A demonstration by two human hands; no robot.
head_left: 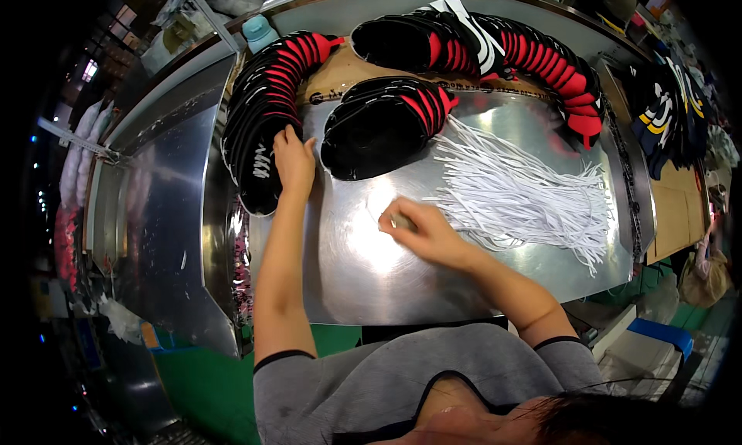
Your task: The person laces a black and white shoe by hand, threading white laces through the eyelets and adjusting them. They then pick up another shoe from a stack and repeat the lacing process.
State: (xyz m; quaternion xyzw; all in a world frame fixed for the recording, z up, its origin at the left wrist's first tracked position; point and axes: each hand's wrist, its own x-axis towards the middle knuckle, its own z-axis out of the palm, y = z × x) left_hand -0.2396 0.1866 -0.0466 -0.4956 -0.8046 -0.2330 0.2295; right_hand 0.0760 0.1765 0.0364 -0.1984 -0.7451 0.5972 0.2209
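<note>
My left hand (294, 165) reaches to the near end of a curved stack of nested black and red shoe uppers (259, 139). Its fingers bend over an upper's edge, and the thumb shows on the table side. Over the bare metal in the middle, my right hand (421, 230) is curled, thumb and fingers drawn together; what they may hold is too small to make out. A shorter group of shoe uppers (375, 139) lies between and beyond my hands. To the right of my right hand spreads a bundle of white laces (525, 194).
A long row of shoe uppers (541, 58) curves along the back right of the metal table (348, 283), with a white striped piece (471, 35) across it. Raised metal sides flank the table. A light blue bottle (259, 32) stands behind; dark uppers (668, 112) lie at far right.
</note>
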